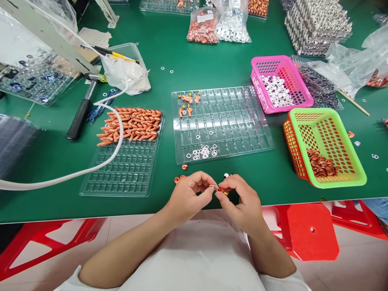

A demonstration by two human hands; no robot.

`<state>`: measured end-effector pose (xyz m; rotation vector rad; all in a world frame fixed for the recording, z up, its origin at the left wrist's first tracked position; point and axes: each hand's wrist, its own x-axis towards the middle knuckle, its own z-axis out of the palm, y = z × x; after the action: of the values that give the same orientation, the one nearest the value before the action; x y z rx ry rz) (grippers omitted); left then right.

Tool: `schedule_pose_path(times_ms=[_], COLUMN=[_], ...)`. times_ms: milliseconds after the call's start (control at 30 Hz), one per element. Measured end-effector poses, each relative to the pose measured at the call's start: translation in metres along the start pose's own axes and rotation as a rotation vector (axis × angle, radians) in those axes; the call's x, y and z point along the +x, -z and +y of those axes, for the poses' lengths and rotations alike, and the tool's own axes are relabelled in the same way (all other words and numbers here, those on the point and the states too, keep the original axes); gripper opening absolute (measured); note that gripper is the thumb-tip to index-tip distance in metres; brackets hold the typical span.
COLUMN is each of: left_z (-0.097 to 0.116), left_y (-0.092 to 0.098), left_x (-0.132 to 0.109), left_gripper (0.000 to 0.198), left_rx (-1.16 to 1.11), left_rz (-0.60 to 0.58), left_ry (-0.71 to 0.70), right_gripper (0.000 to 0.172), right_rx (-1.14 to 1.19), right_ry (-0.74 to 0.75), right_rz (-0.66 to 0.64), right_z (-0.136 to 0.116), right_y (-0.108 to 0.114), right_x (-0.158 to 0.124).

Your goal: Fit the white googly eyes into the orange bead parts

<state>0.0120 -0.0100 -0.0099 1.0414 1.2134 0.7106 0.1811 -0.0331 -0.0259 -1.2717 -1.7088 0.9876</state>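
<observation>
Green table [163,89], pale tiled floor [124,230], red stool [313,232] at table edge. Left hand [189,198] and right hand [244,204] nearly meet at the near edge. Left fingertips clamped on small whitish piece [213,186], exact shape unclear; right thumb and finger clamped on small orange-yellow part [223,191], partly hidden, right beside it. Clear compartment tray [242,139] just beyond both hands; lime-green basket [342,182] off to the right.

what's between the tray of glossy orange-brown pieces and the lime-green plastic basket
In the head view, a clear plastic compartment tray lies between them, holding thin white rings and a few small orange parts.
</observation>
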Motion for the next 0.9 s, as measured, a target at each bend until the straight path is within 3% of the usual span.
schedule_pose_path(times_ms=[267,900], left_z=[-0.0001,-0.0053], left_y=[0.0002,-0.0014], left_x=[-0.0005,0.0001], left_gripper=[0.005,0.004], left_rx=[-0.006,0.066], left_rz=[0.007,0.107], left_ry=[0.021,0.004], right_gripper=[0.017,0.01], right_rx=[-0.041,-0.092], right_ry=[0.11,0.15], right_rz=[-0.011,0.033], right_z=[0.0012,-0.0001], right_y=[0.0035,-0.002], right_x=[0.001,0.0031])
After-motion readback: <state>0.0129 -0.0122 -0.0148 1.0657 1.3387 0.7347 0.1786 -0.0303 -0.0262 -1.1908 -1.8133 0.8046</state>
